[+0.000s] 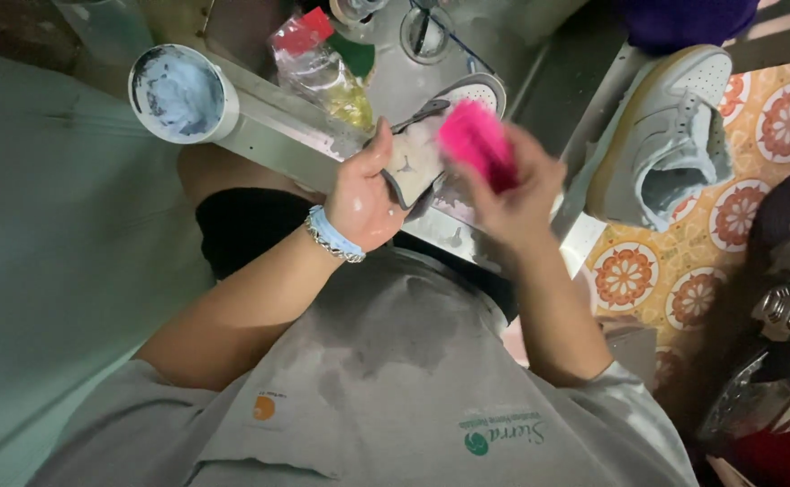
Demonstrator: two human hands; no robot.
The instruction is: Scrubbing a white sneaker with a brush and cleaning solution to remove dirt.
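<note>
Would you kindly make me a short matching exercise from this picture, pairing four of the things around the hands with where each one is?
Things:
1. pink brush
2. grey shoe
3. white tub
4. second shoe

Places:
A. lying on its side at the edge of the patterned floor
B. gripped in the right hand
C. standing on the metal ledge, off to the left
D. held by the left hand, over the metal sink

Pairs: 1-B, 2-D, 3-C, 4-A
</note>
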